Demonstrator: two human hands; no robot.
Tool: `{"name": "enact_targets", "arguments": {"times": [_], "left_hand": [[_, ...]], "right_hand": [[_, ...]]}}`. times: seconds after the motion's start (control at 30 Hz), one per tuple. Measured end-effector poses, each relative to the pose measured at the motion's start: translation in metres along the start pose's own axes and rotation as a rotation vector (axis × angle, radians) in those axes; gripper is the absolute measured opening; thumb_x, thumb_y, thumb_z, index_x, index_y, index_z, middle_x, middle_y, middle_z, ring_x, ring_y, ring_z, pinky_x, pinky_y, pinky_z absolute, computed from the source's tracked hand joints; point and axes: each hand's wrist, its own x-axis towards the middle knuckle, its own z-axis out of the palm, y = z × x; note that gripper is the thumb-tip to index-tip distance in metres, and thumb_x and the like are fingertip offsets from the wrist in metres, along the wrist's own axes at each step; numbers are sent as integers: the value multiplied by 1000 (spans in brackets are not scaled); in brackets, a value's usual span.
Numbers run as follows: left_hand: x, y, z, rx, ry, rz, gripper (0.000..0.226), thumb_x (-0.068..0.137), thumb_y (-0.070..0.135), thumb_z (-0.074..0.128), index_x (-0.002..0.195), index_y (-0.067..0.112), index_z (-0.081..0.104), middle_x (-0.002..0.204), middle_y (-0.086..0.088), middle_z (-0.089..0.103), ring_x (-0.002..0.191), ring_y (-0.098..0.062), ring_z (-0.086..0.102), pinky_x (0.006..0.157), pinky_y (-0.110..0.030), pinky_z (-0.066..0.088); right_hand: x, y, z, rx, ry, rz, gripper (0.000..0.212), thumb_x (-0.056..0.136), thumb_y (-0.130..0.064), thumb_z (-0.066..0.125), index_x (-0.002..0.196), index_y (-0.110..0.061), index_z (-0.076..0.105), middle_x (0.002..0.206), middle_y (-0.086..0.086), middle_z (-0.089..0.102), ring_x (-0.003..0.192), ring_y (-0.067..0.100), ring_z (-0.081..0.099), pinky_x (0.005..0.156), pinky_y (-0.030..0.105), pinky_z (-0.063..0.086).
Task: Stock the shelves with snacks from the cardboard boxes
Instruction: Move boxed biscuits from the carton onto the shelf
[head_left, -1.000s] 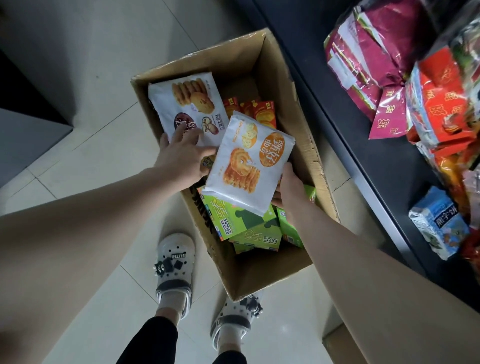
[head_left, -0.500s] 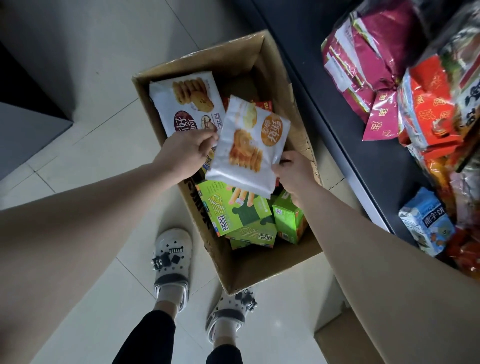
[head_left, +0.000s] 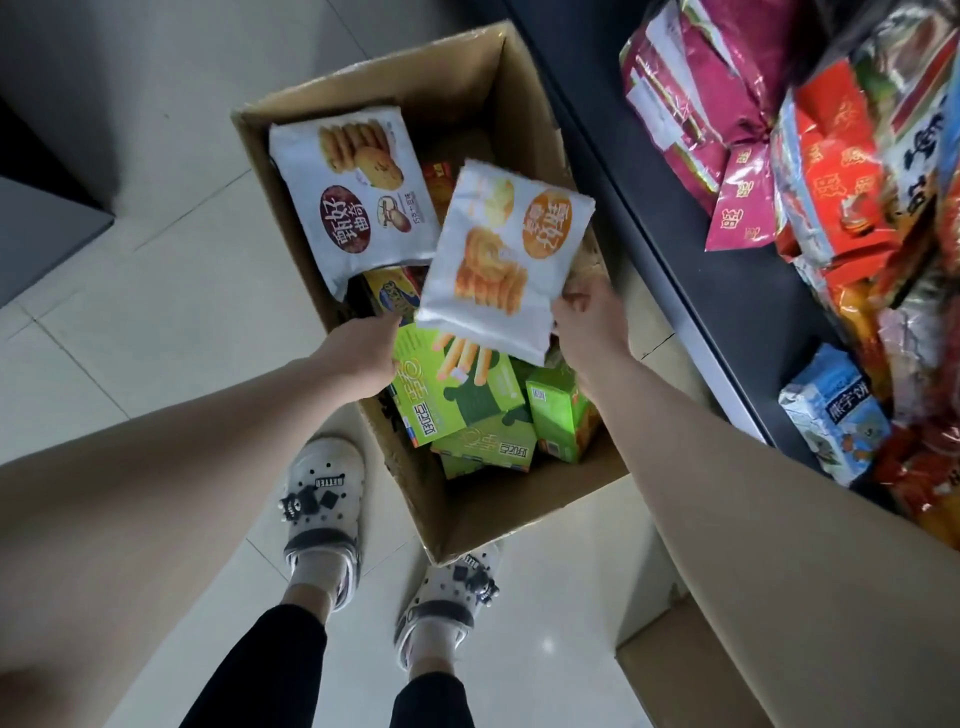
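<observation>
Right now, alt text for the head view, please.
A person's right hand pinches the corner of a white biscuit bag over an open cardboard box holding green snack boxes. The left hand reaches into the box beside the bag, its grip unclear. A dark shelf piled with snack packets runs along the right.

The cardboard box (head_left: 493, 509) is open at the top, but its mouth is crowded. A white biscuit bag (head_left: 358, 192) leans along the far left wall, green boxes (head_left: 467, 400) pack the near end, and the white snack bag (head_left: 498, 260) pinched by the right hand (head_left: 587, 322) hangs across the middle, leaving room mostly at the far right corner. On the shelf (head_left: 675, 208) beside the box, a bare dark strip follows the front edge; red and pink bags (head_left: 727, 130) crowd behind it, and a blue packet (head_left: 831, 415) sits nearer the edge.
</observation>
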Motion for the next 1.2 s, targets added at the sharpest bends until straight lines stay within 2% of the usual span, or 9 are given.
{"name": "enact_targets", "arguments": {"times": [0.07,0.17,0.33,0.47,0.63,0.8,0.97,1.13,1.2], "left_hand": [[2,-2,7,11,-2,-24,49,96,17,61,138,6,38,108,-17,64,92,-32,63,76,-42,50],[6,3,14,-28,-5,-79,59,90,26,71,133,8,36,89,-13,59,79,-28,60,66,-38,48],[19,10,34,183,5,-107,85,78,54,76,133,5,34,102,-11,64,101,-33,61,102,-41,40],[17,12,37,174,-117,-119,94,76,61,74,133,0,32,98,-8,63,101,-32,62,105,-39,37],[-4,17,30,-7,-222,-31,95,81,52,72,153,15,23,147,-16,33,127,-33,45,104,-41,45],[-38,20,28,-144,-47,-56,71,86,43,70,139,11,35,127,-8,52,111,-29,56,88,-35,48],[-75,10,17,-320,170,-250,60,87,42,70,124,6,40,115,-18,60,103,-35,59,84,-41,50],[-109,14,-4,-404,279,-299,55,91,42,65,125,7,40,114,-19,61,98,-34,58,78,-39,46],[-117,18,-12,-470,320,-294,54,93,41,61,130,8,40,118,-18,60,98,-34,57,77,-38,43]], "right_hand": [[0,5,1,-48,-96,-77,34,92,2,49,116,-18,61,99,-5,65,100,23,64,97,43,52],[-9,33,-9,-512,-192,-242,60,84,15,49,134,-18,56,127,4,59,117,24,56,99,39,48],[-14,86,-20,-1001,-339,-461,79,80,11,58,149,-22,39,148,4,41,136,27,34,105,39,41],[-14,82,-24,-1239,-362,-609,70,92,-4,52,154,-31,32,155,5,32,133,33,32,95,40,40],[-19,60,-32,-1327,-389,-560,66,91,0,55,145,-32,36,137,10,35,123,35,43,82,40,47],[-30,53,-50,-1446,-323,-794,53,93,-7,54,139,-30,41,150,3,36,134,32,36,96,43,42],[-53,45,-74,-1329,-268,-712,47,81,-27,72,121,-22,48,120,1,61,120,26,50,88,39,45],[-68,40,-104,-462,-295,121,103,38,-72,86,123,-24,53,116,2,65,103,24,65,84,39,58],[-78,39,-109,-152,-312,249,83,53,-61,89,118,-21,55,114,2,67,99,19,68,82,36,61]]}}
